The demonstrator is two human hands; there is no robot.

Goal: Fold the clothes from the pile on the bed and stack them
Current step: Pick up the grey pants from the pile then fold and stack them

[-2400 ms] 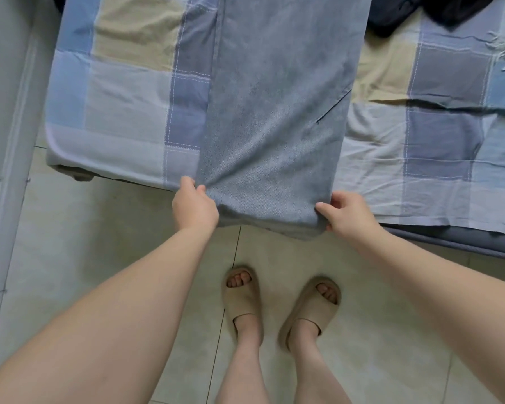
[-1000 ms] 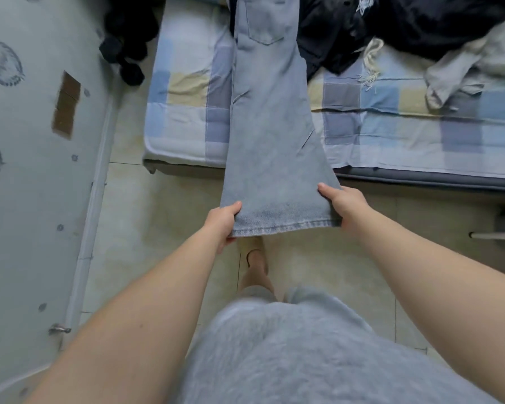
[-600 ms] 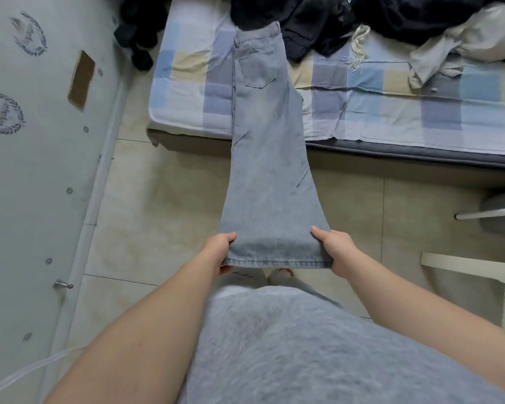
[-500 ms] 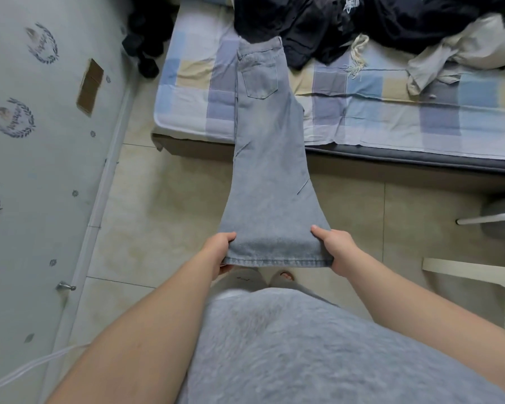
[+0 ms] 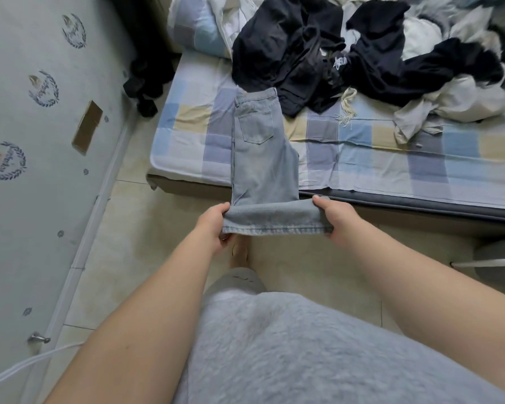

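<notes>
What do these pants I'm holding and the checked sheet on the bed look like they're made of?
The jeans: most likely cotton denim, faded light blue, matte; the signs are the stitched patch pocket and the stiff fold between left hand and right hand. The sheet: thin woven cloth, probably cotton or a blend, matte; it lies in fine creases.

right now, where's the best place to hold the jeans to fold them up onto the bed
Grip the hem at its two outer corners, from the near side. The jeans lie lengthwise, waistband far up the bed, legs past its edge, so the hem is the free end. The left hand and right hand grip there.
</notes>
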